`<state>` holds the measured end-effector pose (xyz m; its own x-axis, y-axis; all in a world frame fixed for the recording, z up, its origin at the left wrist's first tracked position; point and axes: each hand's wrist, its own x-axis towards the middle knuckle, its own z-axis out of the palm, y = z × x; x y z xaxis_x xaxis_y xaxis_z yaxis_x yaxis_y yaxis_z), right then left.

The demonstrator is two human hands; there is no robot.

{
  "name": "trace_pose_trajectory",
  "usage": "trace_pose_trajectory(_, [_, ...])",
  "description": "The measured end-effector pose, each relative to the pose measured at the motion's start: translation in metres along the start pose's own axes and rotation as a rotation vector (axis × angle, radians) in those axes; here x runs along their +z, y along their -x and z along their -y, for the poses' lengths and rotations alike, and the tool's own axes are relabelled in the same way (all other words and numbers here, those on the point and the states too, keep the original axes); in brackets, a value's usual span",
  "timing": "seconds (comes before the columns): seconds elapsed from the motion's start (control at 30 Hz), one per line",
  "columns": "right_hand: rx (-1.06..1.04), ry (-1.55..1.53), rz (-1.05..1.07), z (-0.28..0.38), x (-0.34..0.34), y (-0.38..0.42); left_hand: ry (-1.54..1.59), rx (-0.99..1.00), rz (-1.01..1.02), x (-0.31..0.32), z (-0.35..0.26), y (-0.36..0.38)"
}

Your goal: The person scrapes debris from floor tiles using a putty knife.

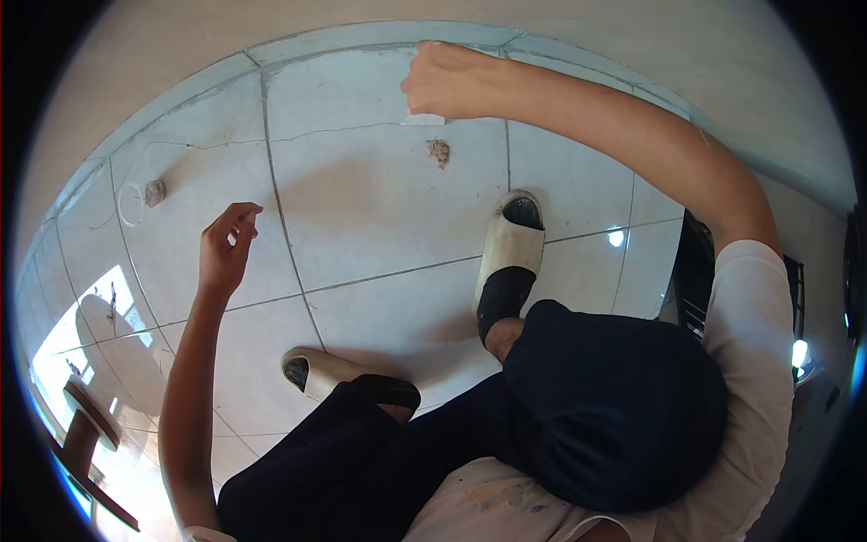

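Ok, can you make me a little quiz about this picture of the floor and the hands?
1. True or false: the left hand rests flat on the tiles.
2. What does the right hand press on the tiles? A) a broom B) a pale flat thing C) a shoe
3. Fill in: the brown lump lies just below the ____ hand.

Key
1. False. It is raised above the tiles, fingers loosely curled, holding nothing.
2. B. A pale flat thing pokes out under the closed hand; what it is cannot be told.
3. Right.
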<state>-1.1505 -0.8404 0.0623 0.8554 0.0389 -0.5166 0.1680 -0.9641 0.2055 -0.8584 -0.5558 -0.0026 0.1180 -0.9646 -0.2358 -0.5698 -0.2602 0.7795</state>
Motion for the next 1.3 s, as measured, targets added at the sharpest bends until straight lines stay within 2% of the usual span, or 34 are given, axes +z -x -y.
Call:
trace_pose_trajectory(0.03, [-0.007,0.007,-0.006,-0.011,0.000,-0.006,-0.001,-0.005,-0.010,-0.001,0.000,-0.001])
trace_pose_trajectory(0.1, [0.102,-0.134,-0.381,-0.030,0.012,-0.021,-0.006,0.025,-0.022,-0.002,-0.003,-0.001])
trace_pose_trajectory(0.13, [0.102,-0.147,-0.380,-0.025,0.011,-0.026,-0.002,0.041,-0.023,-0.003,-0.005,0.000])
trace_pose_trajectory(0.2, [0.100,-0.006,-0.183,-0.025,0.002,-0.039,-0.014,0.016,-0.008,-0.002,-0.006,0.004])
trace_pose_trajectory(0.23, [0.112,-0.001,-0.185,-0.022,0.001,-0.034,-0.023,-0.014,-0.001,-0.003,-0.004,0.004])
trace_pose_trajectory(0.3, [-0.035,0.028,-0.219,0.000,0.000,-0.028,-0.033,0.033,-0.005,-0.005,-0.001,0.008])
trace_pose_trajectory(0.33, [-0.061,0.047,-0.130,0.006,0.001,-0.026,-0.032,0.046,-0.002,-0.006,-0.003,0.009])
trace_pose_trajectory(0.37, [-0.063,0.054,-0.131,0.001,0.001,-0.024,-0.028,0.062,0.003,-0.006,-0.004,0.008])
trace_pose_trajectory(0.43, [-0.073,-0.138,-0.354,-0.011,0.002,-0.026,-0.034,0.046,-0.006,-0.009,-0.003,0.007])
trace_pose_trajectory(0.47, [-0.082,-0.146,-0.355,-0.013,-0.006,-0.028,-0.043,0.022,0.000,-0.008,-0.002,0.011])
trace_pose_trajectory(0.53, [0.232,-0.144,0.195,-0.021,-0.021,-0.033,-0.048,-0.008,0.007,-0.008,0.000,0.017])
trace_pose_trajectory(0.57, [0.239,-0.145,0.189,-0.017,-0.016,-0.027,-0.054,-0.014,0.005,-0.010,-0.001,0.015])
trace_pose_trajectory(0.63, [0.284,-0.421,0.006,-0.001,0.007,-0.007,-0.061,0.011,0.008,-0.012,-0.001,0.016])
trace_pose_trajectory(0.77, [0.377,-0.487,0.069,0.028,0.022,0.001,-0.045,0.005,0.007,-0.015,0.002,0.019])
trace_pose_trajectory(0.83, [0.502,-0.625,0.032,0.037,0.024,-0.003,-0.068,-0.021,0.025,-0.013,0.003,0.020])
trace_pose_trajectory(1.07, [0.464,-0.625,0.042,0.045,0.018,0.003,-0.102,-0.006,0.058,-0.013,-0.007,0.012])
trace_pose_trajectory(1.17, [0.538,-0.634,-0.065,0.048,0.018,-0.008,-0.138,0.033,0.076,-0.012,-0.012,0.011])
trace_pose_trajectory(1.3, [0.549,-0.775,0.006,0.038,0.010,0.003,-0.176,0.010,0.071,-0.015,-0.015,0.014])
